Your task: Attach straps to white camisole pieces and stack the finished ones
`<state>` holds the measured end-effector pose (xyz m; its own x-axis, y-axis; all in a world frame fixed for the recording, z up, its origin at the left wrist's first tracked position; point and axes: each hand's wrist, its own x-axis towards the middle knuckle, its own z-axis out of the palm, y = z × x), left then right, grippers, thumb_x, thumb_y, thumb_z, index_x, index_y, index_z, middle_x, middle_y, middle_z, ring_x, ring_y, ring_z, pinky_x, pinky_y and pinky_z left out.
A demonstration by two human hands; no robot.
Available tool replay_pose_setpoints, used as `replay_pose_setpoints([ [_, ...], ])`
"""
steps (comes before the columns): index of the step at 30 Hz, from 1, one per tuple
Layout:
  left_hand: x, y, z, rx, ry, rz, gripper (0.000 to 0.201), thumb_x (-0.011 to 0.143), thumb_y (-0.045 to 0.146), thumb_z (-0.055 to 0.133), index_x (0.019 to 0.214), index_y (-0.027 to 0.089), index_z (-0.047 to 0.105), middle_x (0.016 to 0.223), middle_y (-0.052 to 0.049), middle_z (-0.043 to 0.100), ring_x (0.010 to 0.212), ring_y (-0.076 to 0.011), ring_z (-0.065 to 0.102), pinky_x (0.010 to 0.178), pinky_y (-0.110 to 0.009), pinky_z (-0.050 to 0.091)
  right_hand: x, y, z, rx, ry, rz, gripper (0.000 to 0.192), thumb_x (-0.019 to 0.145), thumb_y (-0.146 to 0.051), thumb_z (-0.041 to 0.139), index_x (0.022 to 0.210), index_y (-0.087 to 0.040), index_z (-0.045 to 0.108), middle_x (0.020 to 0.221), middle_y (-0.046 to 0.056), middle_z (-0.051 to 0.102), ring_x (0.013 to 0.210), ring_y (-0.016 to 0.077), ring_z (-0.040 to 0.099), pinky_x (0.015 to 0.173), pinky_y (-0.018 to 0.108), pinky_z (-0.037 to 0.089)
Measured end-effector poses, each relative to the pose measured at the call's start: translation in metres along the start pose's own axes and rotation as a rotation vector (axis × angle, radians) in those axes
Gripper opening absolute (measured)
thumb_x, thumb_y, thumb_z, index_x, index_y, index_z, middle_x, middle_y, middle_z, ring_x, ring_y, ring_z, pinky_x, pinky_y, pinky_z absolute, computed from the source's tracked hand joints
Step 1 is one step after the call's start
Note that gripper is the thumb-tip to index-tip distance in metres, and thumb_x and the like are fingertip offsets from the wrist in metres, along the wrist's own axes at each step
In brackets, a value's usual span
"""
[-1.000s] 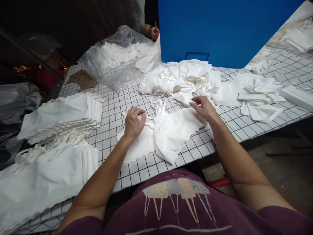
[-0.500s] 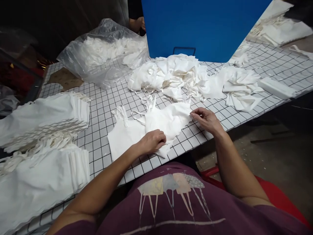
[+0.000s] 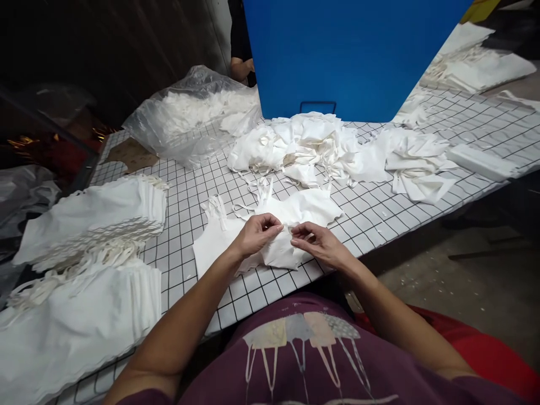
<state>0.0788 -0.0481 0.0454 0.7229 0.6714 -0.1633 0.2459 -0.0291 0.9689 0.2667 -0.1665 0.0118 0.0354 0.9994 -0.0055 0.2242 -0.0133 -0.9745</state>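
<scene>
A white strappy camisole [image 3: 314, 207] lies spread near the table's front edge, its thin straps toward the far side. My left hand [image 3: 258, 235] is closed in a pinch over its middle. Facing it a short way to the right, my right hand [image 3: 319, 244] pinches too, thumb against fingers. Both sets of fingertips meet the white cloth, almost touching each other; the exact bit between them is too small to make out. Partly beneath the camisole, on the left, rests another white strappy top [image 3: 211, 243].
Neat stacks of white tops [image 3: 101, 208] fill the left side of the grid-patterned table [image 3: 181, 197]. Behind are a heap of crumpled white garments [image 3: 304, 138], a clear plastic bag [image 3: 189, 104] and a large blue panel [image 3: 354, 56]. Another person's arm [image 3: 241, 68] shows beyond.
My right hand has moved left from the camisole's right edge to its middle. My left hand has lifted slightly and now pinches close beside it. The view has shifted a little.
</scene>
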Motion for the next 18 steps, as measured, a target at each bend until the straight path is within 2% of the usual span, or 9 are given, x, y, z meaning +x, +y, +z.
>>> replay_pose_setpoints([
  [4,-0.002,0.001,0.003,0.081,0.047,0.076,0.027,0.084,0.041,0.068,0.088,0.015,0.064,0.086,-0.004,0.063,0.078,-0.0145,0.058,0.071,-0.026,0.046,0.008,0.002,0.013,-0.018,0.012,-0.103,0.026,0.089,-0.044,0.064,0.086,-0.018,0.064,0.087,0.004,0.062,0.077,0.0162,0.056,0.068,0.029,0.044],
  [7,-0.008,0.006,0.006,0.234,0.111,0.203,0.027,0.084,0.041,0.07,0.096,0.017,0.065,0.095,-0.005,0.064,0.087,-0.0174,0.059,0.079,-0.029,0.047,0.01,-0.005,0.013,0.011,0.026,-0.069,0.03,0.092,-0.046,0.06,0.083,-0.017,0.062,0.077,0.001,0.057,0.068,0.0139,0.05,0.06,0.027,0.04],
  [9,-0.01,0.011,0.008,0.277,0.074,0.248,0.025,0.083,0.04,0.07,0.094,0.018,0.067,0.094,-0.005,0.066,0.09,-0.0187,0.06,0.082,-0.031,0.048,0.011,-0.01,0.009,0.031,0.024,-0.047,0.031,0.092,-0.047,0.059,0.085,-0.017,0.062,0.076,0.0,0.057,0.066,0.0136,0.049,0.059,0.026,0.038],
  [12,-0.006,0.018,0.006,0.223,0.016,0.214,0.023,0.084,0.04,0.07,0.089,0.017,0.07,0.089,-0.005,0.068,0.086,-0.0194,0.062,0.081,-0.032,0.048,0.016,-0.017,0.003,0.017,0.02,-0.061,0.032,0.092,-0.049,0.058,0.086,-0.018,0.062,0.077,0.0,0.058,0.07,0.0143,0.051,0.062,0.026,0.04],
  [16,0.012,0.028,-0.003,0.056,-0.053,0.09,0.03,0.076,0.043,0.077,0.086,0.015,0.069,0.08,-0.004,0.067,0.075,-0.0166,0.06,0.069,-0.029,0.048,0.027,-0.024,-0.004,0.045,0.01,-0.122,0.033,0.094,-0.051,0.055,0.092,-0.019,0.061,0.083,0.001,0.059,0.076,0.0154,0.054,0.067,0.027,0.044],
  [18,0.022,0.037,-0.009,-0.013,-0.07,0.07,0.033,0.072,0.043,0.08,0.082,0.014,0.067,0.077,-0.003,0.065,0.071,-0.0143,0.059,0.064,-0.026,0.046,0.032,-0.027,-0.006,0.074,-0.003,-0.159,0.032,0.095,-0.051,0.054,0.098,-0.02,0.06,0.089,0.002,0.06,0.079,0.016,0.055,0.07,0.028,0.046],
])
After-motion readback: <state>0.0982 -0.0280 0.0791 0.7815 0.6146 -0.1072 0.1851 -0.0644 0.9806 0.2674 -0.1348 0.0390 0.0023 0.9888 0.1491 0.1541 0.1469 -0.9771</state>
